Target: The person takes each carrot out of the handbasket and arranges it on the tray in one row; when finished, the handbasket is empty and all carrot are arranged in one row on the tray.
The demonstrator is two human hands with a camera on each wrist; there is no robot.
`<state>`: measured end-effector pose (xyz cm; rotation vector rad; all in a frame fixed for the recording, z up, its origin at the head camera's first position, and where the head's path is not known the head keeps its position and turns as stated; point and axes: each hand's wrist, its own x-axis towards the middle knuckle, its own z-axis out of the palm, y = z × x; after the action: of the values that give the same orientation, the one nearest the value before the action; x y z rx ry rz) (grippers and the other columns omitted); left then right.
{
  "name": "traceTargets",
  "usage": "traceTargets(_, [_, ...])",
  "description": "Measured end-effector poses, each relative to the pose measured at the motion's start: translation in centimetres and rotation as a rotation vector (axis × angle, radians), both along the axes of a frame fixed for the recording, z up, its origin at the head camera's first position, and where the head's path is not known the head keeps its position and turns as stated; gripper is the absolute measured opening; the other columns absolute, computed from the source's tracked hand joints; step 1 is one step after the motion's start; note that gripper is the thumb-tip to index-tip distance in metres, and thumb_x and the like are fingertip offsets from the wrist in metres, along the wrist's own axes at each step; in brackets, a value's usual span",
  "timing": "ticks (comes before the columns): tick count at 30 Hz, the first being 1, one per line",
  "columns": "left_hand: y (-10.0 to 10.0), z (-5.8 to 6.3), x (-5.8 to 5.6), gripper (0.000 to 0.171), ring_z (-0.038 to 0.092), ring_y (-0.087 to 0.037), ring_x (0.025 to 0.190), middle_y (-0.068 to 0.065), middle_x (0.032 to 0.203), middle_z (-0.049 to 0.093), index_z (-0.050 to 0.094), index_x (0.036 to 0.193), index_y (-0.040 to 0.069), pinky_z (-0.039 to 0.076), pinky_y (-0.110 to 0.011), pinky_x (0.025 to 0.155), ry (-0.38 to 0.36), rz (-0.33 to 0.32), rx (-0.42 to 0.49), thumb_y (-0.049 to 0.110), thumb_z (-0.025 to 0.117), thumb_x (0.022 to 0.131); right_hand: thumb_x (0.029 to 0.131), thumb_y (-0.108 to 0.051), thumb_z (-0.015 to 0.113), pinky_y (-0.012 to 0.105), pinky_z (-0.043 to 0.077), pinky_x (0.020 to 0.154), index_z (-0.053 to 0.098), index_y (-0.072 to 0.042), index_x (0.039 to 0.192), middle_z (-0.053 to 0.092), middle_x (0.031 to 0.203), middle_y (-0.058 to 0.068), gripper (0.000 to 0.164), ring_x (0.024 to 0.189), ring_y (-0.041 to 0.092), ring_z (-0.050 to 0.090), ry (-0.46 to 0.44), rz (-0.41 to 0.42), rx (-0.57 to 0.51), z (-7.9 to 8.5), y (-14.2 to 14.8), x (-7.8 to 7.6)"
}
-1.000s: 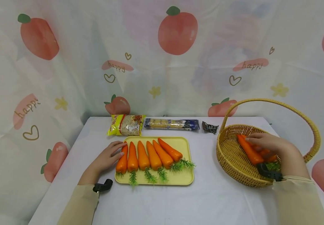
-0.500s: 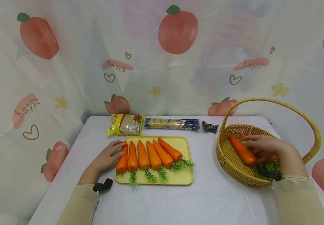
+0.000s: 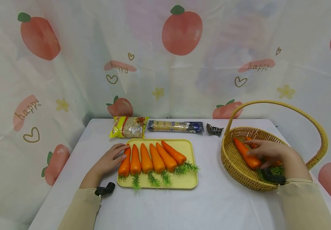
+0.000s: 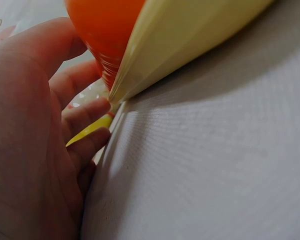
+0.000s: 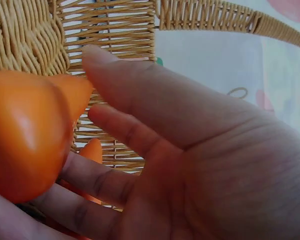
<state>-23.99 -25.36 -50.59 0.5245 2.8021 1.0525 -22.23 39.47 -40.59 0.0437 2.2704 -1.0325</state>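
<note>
My left hand (image 3: 112, 161) rests at the left edge of the yellow tray (image 3: 180, 183), its fingers touching the leftmost orange carrot (image 3: 124, 164). In the left wrist view, my left hand (image 4: 45, 115) has its fingertips against that carrot (image 4: 105, 30) and the tray rim. My right hand (image 3: 274, 152) is inside the wicker basket (image 3: 233, 171), fingertips at a carrot (image 3: 247, 156). The right wrist view shows my right hand (image 5: 175, 145) with thumb and index finger apart, other fingers reaching beside and under the carrot (image 5: 25, 135). Another carrot (image 3: 250, 140) lies partly hidden beneath this hand.
Several carrots with green tops lie in a row on the tray. Behind it are a yellow-edged food bag (image 3: 129, 127), a long clear-and-blue packet (image 3: 175, 126) and a small dark packet (image 3: 214, 130). The basket's tall handle (image 3: 272, 102) arches over its right side.
The front carrot in the basket has shifted left, away from my right wrist, and turned slightly. My right hand has moved slightly left. The left hand has stayed put.
</note>
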Motion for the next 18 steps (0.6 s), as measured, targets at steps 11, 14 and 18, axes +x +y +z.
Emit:
traceTargets(11, [-0.10, -0.17, -0.12, 0.051, 0.039, -0.037, 0.140, -0.007, 0.153, 0.037, 0.049, 0.146, 0.030, 0.029, -0.064, 0.114, 0.014, -0.006, -0.016, 0.048, 0.053, 0.098, 0.095, -0.027, 0.066, 0.047, 0.060, 0.072, 0.007, -0.009, 0.159, 0.029, 0.143, 0.038, 0.089, 0.094, 0.026, 0.059, -0.013, 0.021, 0.020, -0.72, 0.04, -0.42])
traceTargets(14, [-0.10, -0.17, -0.13, 0.051, 0.039, -0.037, 0.141, -0.007, 0.154, 0.037, 0.049, 0.146, 0.030, 0.029, -0.065, 0.114, 0.013, -0.005, -0.016, 0.049, 0.053, 0.099, 0.095, -0.026, 0.066, 0.046, 0.060, 0.071, 0.008, -0.008, 0.159, 0.032, 0.140, 0.037, 0.088, 0.092, 0.026, 0.060, -0.009, 0.027, 0.019, -0.72, -0.03, -0.40])
traceTargets(18, [-0.06, -0.14, -0.12, 0.052, 0.038, -0.038, 0.141, -0.007, 0.154, 0.036, 0.049, 0.146, 0.030, 0.029, -0.066, 0.114, 0.007, -0.001, -0.015, 0.050, 0.053, 0.098, 0.095, -0.025, 0.066, 0.046, 0.060, 0.072, 0.009, -0.008, 0.158, 0.036, 0.139, 0.036, 0.087, 0.091, 0.026, 0.061, -0.018, 0.023, 0.016, -0.55, -0.18, -0.32])
